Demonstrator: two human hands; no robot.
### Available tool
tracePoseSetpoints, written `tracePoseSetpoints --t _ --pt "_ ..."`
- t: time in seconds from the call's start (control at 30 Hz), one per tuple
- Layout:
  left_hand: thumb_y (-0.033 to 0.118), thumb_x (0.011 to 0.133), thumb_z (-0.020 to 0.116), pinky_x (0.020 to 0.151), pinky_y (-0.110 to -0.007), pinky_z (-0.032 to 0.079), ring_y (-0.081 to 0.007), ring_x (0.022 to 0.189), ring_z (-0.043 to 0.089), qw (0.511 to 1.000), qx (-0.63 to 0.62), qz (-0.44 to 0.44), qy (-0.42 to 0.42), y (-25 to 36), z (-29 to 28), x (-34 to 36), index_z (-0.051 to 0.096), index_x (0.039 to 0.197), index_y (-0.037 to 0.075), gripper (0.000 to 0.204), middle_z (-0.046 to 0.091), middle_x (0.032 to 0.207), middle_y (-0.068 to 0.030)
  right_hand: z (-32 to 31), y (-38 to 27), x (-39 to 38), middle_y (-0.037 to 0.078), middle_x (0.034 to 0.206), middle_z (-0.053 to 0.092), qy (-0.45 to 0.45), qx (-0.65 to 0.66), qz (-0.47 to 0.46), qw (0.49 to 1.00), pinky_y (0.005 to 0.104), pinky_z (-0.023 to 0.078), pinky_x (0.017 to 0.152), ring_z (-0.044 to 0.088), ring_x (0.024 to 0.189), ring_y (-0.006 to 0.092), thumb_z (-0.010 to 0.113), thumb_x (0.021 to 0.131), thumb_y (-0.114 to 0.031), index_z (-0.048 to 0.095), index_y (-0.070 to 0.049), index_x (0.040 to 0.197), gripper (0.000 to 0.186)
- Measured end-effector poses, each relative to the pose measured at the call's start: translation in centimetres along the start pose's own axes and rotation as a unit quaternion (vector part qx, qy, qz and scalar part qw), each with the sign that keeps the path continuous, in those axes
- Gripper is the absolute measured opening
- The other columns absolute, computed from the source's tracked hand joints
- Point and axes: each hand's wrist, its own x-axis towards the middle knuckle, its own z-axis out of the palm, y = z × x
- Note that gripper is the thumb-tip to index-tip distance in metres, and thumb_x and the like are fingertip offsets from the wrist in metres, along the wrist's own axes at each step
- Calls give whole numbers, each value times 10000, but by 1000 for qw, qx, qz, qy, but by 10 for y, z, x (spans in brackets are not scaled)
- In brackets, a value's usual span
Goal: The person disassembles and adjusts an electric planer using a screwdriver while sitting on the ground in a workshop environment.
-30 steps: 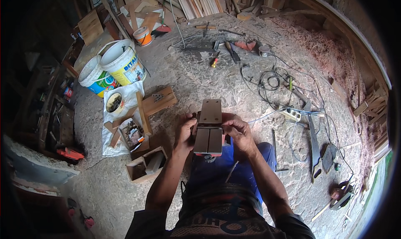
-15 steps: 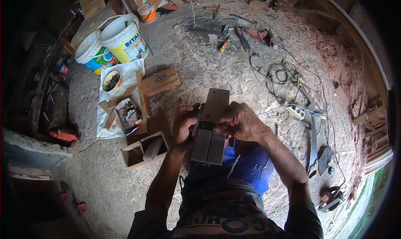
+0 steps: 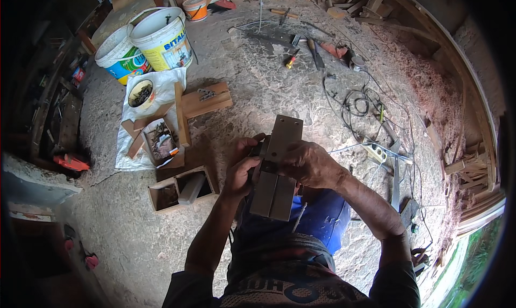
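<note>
An electric planer (image 3: pixel 286 138) is held upside down above my lap, its two grey metal sole plates facing up. The nearer plate has a lengthwise groove, and a dark slot lies between the plates. My left hand (image 3: pixel 241 173) is closed round the planer's left side, thumb near the slot. My right hand (image 3: pixel 314 165) has its fingers bent together against the right side by the slot. Its fingertips are partly hidden, so what they pinch does not show.
Left of me are a divided wooden box (image 3: pixel 174 192), a tub of screws (image 3: pixel 141 94) on white cloth and two large buckets (image 3: pixel 161 39). A yellow-handled screwdriver (image 3: pixel 291 60), a handsaw (image 3: pixel 396 184) and tangled cables (image 3: pixel 359 103) lie on the floor.
The planer has tilted slightly, its near end swinging right and toward me. My right hand has turned, its fingers drawn closer over the slot. The view has shifted a little.
</note>
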Motion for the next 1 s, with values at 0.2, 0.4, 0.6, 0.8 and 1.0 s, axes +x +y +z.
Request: tracePoseSetpoints --t 0.2,0.4,0.6,0.8,1.0 --pt "-24 928 547 1075 -354 385 -249 1313 443 995 -30 -97 4 -4 -1 -7 435 1249 -7 340 434 1393 -199 6 -6 -1 98 881 647 24 18 -64 998 407 524 828 633 918 269 675 836 -185 713 -74 938 155" --pt "-48 928 529 1065 -348 402 -239 1325 433 997 68 7 -43 -6 -9 -7 430 1270 -30 357 438 1396 -186 3 -6 5 118 933 644 -10 19 -60 998 408 530 835 638 931 292 692 835 -174 715 -90 982 171" --pt "44 855 674 1044 -444 409 -368 1318 436 999 37 -27 -10 1 -8 -9 560 1169 21 335 439 1289 -176 5 -16 16 113 925 649 -18 0 -38 999 417 538 818 654 921 303 693 850 -190 725 -98 970 154" --pt "143 781 774 1045 -463 409 -395 1318 442 981 -113 -141 66 9 3 -5 670 1050 18 315 451 1221 -159 15 -13 21 103 860 620 19 -7 -74 997 408 532 793 637 884 282 682 824 -157 701 -82 866 89" --pt "124 728 783 1040 -412 423 -332 1298 481 985 -64 -158 38 6 5 -5 708 1040 9 341 477 1223 -147 13 -10 21 68 793 569 12 14 -104 994 395 514 769 605 860 261 692 806 -131 630 -70 767 96"
